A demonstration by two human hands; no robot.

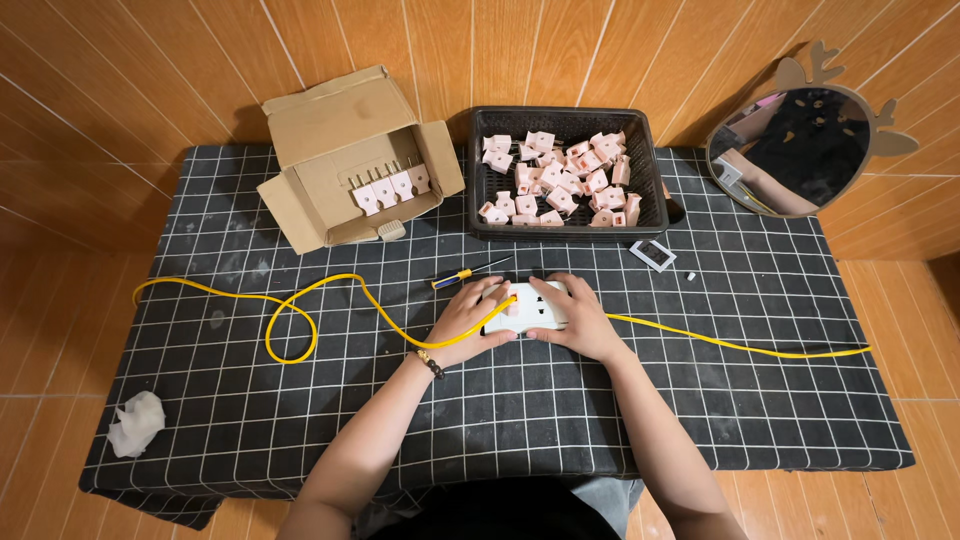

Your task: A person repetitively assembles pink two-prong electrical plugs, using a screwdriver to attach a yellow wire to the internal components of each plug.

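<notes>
Two bare forearms reach up from the bottom edge onto a table covered with a black cloth with a white grid (pixel 700 400). Both hands meet at the table's middle around a white socket plate (pixel 527 307) lying flat between them. Left hand (pixel 468 318), with a beaded bracelet at its wrist, grips the plate's left edge, fingers curled over it; right hand (pixel 578 318) presses on its right side. A yellow cable (pixel 290 303) loops across the cloth and passes under the hands. Just beyond the plate lies a yellow-handled screwdriver (pixel 462 274). Farther back stand an open cardboard box (pixel 345 150) and a black basket (pixel 650 170) of pale pink parts. A crumpled tissue (pixel 137 423) sits at the left edge.
</notes>
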